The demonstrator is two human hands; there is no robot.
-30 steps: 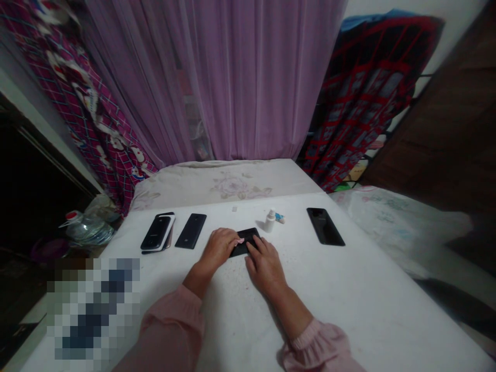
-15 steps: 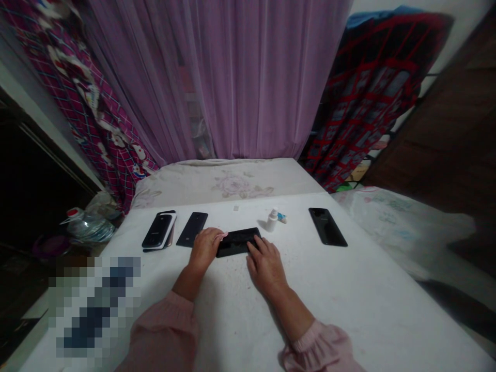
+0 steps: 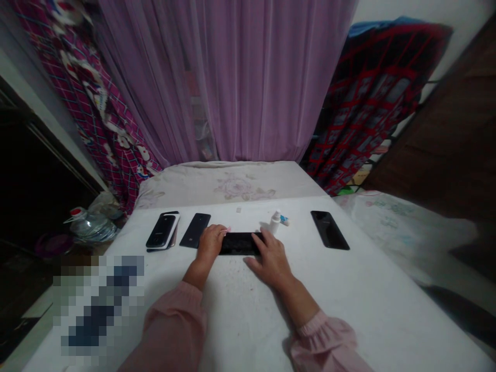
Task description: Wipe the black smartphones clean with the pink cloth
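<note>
A black phone or phone panel (image 3: 240, 244) lies sideways on the white cloth, its dark face upward. At its left end my left hand (image 3: 211, 243) is closed, with a small pink piece (image 3: 228, 230), too small to identify, sticking out between thumb and fingers. My right hand (image 3: 272, 258) lies over the right end, fingers resting on the dark face and thumb spread out below the near edge. Just past the right fingertips stands a small white bottle (image 3: 275, 222), beside a blue-and-white packet (image 3: 284, 220).
A dark phone back cover (image 3: 195, 230) lies left of my left hand. Further left is a stack of phones (image 3: 161, 231). Another black phone cover (image 3: 330, 230) lies to the right. A large water bottle (image 3: 93, 225) stands off the left edge. Purple curtains (image 3: 263, 77) hang behind.
The black panel has turned to lie more level. My right hand has shifted further over its right end, thumb now spread away from it. The view has moved slightly.
</note>
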